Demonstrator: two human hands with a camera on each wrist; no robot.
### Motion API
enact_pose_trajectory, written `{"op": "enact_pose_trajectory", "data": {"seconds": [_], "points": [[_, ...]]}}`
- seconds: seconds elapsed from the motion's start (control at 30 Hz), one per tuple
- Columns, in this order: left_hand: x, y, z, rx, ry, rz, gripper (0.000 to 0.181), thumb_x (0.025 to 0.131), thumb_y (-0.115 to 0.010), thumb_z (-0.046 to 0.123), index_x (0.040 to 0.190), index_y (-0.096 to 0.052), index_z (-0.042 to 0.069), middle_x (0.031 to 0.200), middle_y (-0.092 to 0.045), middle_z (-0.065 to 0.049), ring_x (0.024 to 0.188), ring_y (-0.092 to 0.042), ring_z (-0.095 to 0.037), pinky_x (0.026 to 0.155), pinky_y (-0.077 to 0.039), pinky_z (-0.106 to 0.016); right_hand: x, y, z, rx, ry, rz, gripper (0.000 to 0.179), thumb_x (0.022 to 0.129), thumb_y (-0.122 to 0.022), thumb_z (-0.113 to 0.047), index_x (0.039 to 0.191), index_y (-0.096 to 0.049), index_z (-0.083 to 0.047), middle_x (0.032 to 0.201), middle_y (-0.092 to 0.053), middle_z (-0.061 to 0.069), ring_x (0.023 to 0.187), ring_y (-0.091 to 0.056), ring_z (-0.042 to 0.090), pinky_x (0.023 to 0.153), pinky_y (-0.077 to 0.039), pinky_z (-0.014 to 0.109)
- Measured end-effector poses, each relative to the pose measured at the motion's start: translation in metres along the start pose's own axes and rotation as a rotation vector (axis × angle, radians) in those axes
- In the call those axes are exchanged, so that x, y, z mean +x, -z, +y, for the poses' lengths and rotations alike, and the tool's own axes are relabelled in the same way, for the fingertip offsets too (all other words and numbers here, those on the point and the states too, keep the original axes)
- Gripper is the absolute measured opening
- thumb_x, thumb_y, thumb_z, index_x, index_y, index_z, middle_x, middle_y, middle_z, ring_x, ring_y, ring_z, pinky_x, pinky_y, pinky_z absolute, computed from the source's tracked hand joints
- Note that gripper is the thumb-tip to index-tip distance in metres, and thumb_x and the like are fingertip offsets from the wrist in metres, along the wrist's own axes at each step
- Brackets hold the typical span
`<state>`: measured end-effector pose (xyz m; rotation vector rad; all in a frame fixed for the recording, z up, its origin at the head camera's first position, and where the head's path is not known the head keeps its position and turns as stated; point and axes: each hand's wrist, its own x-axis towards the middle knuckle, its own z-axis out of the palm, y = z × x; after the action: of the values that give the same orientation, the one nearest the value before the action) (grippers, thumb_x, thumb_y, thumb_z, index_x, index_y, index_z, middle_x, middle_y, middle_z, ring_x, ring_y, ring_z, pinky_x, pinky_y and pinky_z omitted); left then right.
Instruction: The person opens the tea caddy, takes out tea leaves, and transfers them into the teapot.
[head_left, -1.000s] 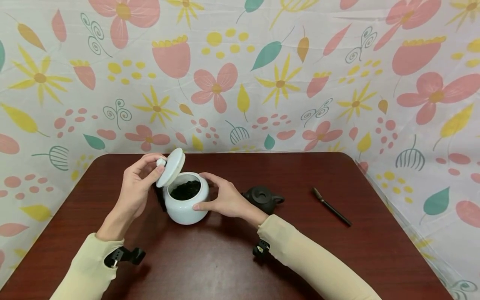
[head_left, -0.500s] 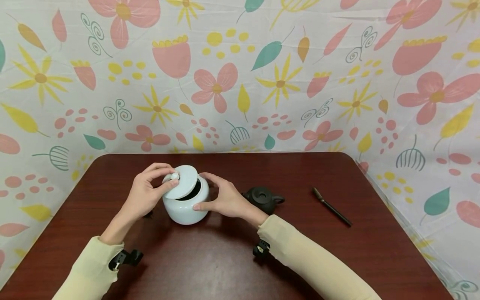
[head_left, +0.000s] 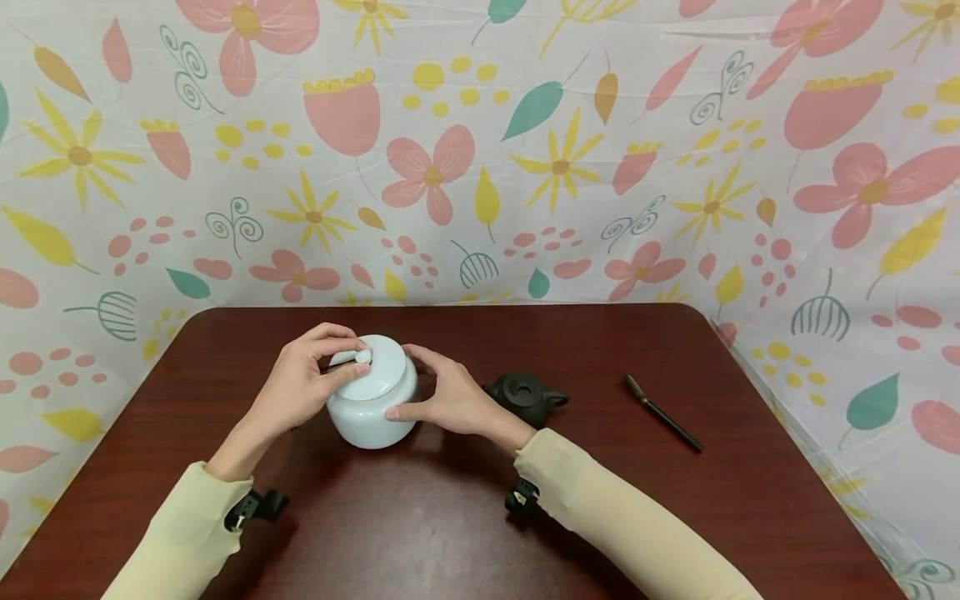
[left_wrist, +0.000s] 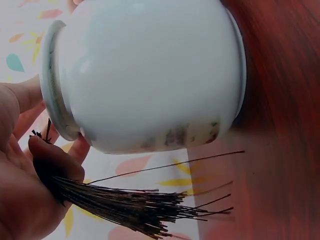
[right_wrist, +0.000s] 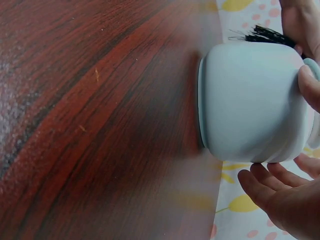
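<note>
A round white lidded jar (head_left: 375, 423) stands upright on the table. My left hand (head_left: 300, 383) pinches the knob of its white lid (head_left: 386, 371) between thumb and fingers. The lid covers the mouth of the jar, hiding the dark contents. In the left wrist view, a bundle of thin black bristles (left_wrist: 125, 202) sticks out from under a curled finger of this same hand. Its other end is hidden in the palm. From the right side, my right hand (head_left: 457, 400) grips the jar, thumb on the front and fingers around the far side.
A small dark teapot (head_left: 525, 398) sits just right of my right hand, partly behind the wrist. Further right lies a thin dark-handled brush (head_left: 663, 414). The dark red wooden table (head_left: 420, 533) ends at a flower-printed cloth (head_left: 480, 167) behind.
My left hand has brought the lid from a tilted, raised position down and rightward onto the jar, covering the opening. My right hand has stayed in place on the jar.
</note>
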<state>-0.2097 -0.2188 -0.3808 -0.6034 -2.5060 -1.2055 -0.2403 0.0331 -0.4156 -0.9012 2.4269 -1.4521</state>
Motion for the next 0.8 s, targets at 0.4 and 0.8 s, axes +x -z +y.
{"op": "enact_pose_trajectory", "data": {"seconds": [0.4,0.8], "points": [[0.003,0.008,0.004,0.084,0.011,-0.055,0.019,0.093,-0.084,0.012,0.112,-0.081,0.012,0.119,-0.066,0.002,0.1,-0.06,-0.017,0.076,-0.049,-0.034,0.002,0.0,-0.002,0.001,0.002,-0.007,0.089,0.083,-0.094,-0.032,0.158,-0.047,-0.017,0.144,-0.06,-0.002,0.126,-0.06,0.017,0.105,-0.05,0.046],[0.009,0.012,0.008,0.14,-0.017,-0.132,0.026,0.095,-0.082,0.014,0.12,-0.08,0.009,0.122,-0.065,0.001,0.097,-0.06,-0.019,0.074,-0.052,-0.038,0.0,0.001,-0.004,-0.008,-0.013,0.0,0.089,0.083,-0.094,-0.031,0.158,-0.047,-0.017,0.144,-0.06,-0.003,0.125,-0.06,0.016,0.105,-0.05,0.045]]}}
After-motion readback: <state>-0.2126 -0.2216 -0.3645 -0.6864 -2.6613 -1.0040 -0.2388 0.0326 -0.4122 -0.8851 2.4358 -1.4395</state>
